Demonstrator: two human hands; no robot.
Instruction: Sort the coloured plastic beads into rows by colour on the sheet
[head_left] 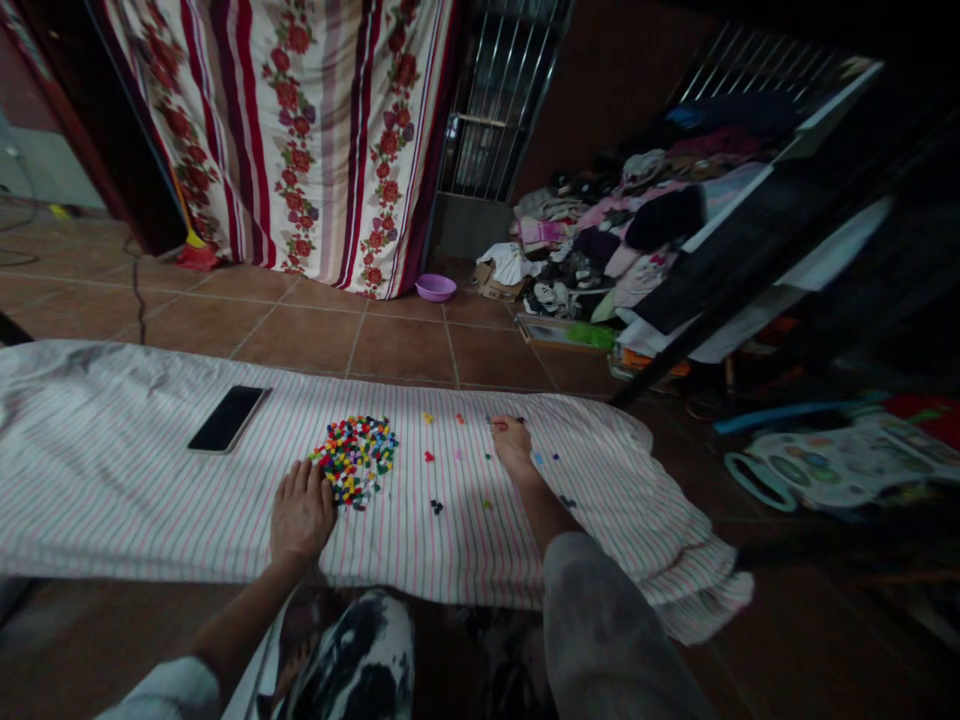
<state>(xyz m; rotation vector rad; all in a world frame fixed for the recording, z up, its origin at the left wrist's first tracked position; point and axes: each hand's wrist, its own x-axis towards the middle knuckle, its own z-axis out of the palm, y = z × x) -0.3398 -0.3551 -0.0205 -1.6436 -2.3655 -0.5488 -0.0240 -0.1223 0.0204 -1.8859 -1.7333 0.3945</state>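
A round pile of small, many-coloured pieces [356, 455], like tiny blocks or beads, is spread on a striped cloth [247, 520]. My left hand [304, 510] lies palm down at the pile's left edge, fingers stretched out and touching it. To the right, my right hand [511, 440] rests on the cloth with its fingers pinched together; what they hold, if anything, is too small to make out. Around it sit small groups sorted by colour: yellow pieces [428, 417], red pieces [429, 457], black pieces [436, 507], lime pieces [487, 505] and a light blue piece [538, 459].
A phone [229, 419] lies on the cloth left of the pile. Beyond are a tiled floor, a purple basin [436, 288], a floral curtain [300, 140] and a heap of clothes [600, 220]. A dark slanted bar [675, 350] stands at the right.
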